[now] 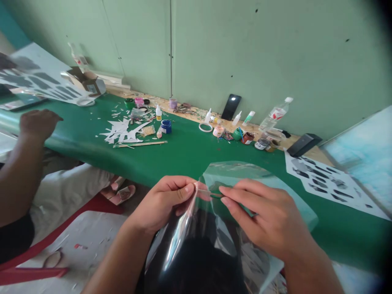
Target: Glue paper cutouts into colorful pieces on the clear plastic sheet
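A clear plastic sheet (180, 232) hangs in a curve over my lap. My left hand (168, 202) pinches its upper edge between thumb and fingers. Across from it, my right hand (260, 210) has thumb and forefinger close together around a small, thin piece near the same edge; what that piece is, I cannot make out. Beneath my right hand lies a larger pale, see-through sheet (294, 204), partly on the green table (183, 157).
White paper scraps (122, 131) and a blue paint jar (166, 126) lie at centre left. Small jars, glue bottles, a phone (231, 107) and a plastic bottle (277, 114) line the wall. A cut-out sheet (333, 183) is at right. Another person's arm (23, 163) is at left.
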Tool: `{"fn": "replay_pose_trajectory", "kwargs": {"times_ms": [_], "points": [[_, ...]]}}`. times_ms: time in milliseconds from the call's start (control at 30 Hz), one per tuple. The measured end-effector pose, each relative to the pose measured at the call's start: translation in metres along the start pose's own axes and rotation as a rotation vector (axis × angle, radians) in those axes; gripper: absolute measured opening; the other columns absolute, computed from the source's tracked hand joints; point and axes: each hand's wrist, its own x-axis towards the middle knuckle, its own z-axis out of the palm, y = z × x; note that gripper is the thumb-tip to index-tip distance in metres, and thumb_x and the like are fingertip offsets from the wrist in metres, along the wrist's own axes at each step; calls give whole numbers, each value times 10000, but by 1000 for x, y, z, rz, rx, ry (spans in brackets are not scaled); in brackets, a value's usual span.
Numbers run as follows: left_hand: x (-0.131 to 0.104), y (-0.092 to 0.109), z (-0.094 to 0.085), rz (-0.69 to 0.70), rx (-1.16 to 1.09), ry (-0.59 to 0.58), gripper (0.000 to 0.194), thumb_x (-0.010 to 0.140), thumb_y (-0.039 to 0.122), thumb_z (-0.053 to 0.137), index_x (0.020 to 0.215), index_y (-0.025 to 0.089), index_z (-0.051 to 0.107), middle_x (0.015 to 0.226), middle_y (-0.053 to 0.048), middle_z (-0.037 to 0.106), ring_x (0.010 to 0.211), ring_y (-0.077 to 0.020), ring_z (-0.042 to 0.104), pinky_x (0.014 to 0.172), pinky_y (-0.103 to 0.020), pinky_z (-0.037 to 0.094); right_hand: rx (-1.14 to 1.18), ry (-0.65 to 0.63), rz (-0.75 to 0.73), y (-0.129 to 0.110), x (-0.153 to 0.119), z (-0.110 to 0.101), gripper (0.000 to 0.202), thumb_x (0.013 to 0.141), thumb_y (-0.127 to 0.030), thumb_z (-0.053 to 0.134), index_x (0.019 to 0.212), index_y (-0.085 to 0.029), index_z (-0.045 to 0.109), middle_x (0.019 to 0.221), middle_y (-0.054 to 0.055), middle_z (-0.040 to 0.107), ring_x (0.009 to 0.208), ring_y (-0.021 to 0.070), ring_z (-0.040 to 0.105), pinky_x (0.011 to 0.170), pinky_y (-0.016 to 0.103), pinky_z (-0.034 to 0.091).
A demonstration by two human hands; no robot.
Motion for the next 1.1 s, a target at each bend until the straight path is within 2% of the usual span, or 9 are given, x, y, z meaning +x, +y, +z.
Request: {"fn": "replay_pose_trajectory", "kwargs": {"times_ms": [133, 267, 500, 633, 667, 767, 833, 1100], "points": [[-1, 1, 1, -11, 32, 7, 296, 900, 385, 625, 932, 136, 782, 778, -88, 699, 503, -49, 371, 464, -199, 236, -16, 39, 35, 0, 0, -1, 172, 919, -201, 616, 1043, -204, 736, 882, 17, 700, 625, 90, 613, 572, 235, 460], [0, 2, 2, -8, -6, 15, 264, 884, 374, 645, 932, 154, 783, 827, -91, 718, 502, -51, 384, 463, -199, 238, -11, 3, 15, -1, 0, -2, 184, 925, -202, 600, 1048, -209, 738, 894, 26, 708, 654, 105, 637, 595, 239, 479], [0, 3, 2, -8, -20, 17, 256, 864, 368, 669, 923, 145, 782, 906, -114, 739, 491, -44, 387, 446, -199, 238, -3, 22, 33, 1, -3, -3, 177, 919, -194, 612, 1037, -202, 743, 874, 18, 703, 634, 92, 616, 573, 232, 460], [1, -1, 2, -33, -92, 25, 269, 857, 375, 679, 942, 135, 768, 644, -38, 639, 469, -43, 382, 431, -184, 229, 15, 26, 47, 3, -5, -2, 183, 917, -186, 612, 1045, -206, 740, 879, 18, 701, 638, 92, 614, 574, 231, 456], [2, -3, 2, -36, -128, 26, 252, 855, 370, 683, 947, 149, 761, 637, -30, 633, 466, -43, 392, 429, -181, 229, 17, 26, 46, 4, -5, -1, 183, 917, -186, 610, 1046, -205, 739, 877, 21, 700, 636, 94, 612, 572, 232, 454], [4, -8, 3, -12, -241, 11, 200, 817, 328, 730, 975, 205, 734, 894, -69, 737, 458, -25, 408, 424, -176, 225, 11, 27, 33, 4, -5, 1, 176, 917, -181, 610, 1035, -203, 739, 870, 22, 699, 628, 95, 609, 574, 233, 452], [5, -11, 4, -1, -269, 5, 240, 783, 289, 765, 1006, 212, 725, 1013, -94, 745, 445, -8, 384, 421, -171, 213, -4, 34, 34, 3, -6, 2, 171, 917, -185, 613, 1029, -205, 740, 863, 20, 699, 615, 91, 602, 569, 233, 449], [3, -8, 8, -28, -188, 93, 277, 758, 296, 787, 1005, 178, 739, 934, -73, 737, 453, -8, 395, 427, -167, 248, -67, 65, 37, 2, -4, -1, 179, 930, -227, 602, 1028, -208, 751, 856, 25, 706, 593, 89, 604, 538, 231, 439]]}}
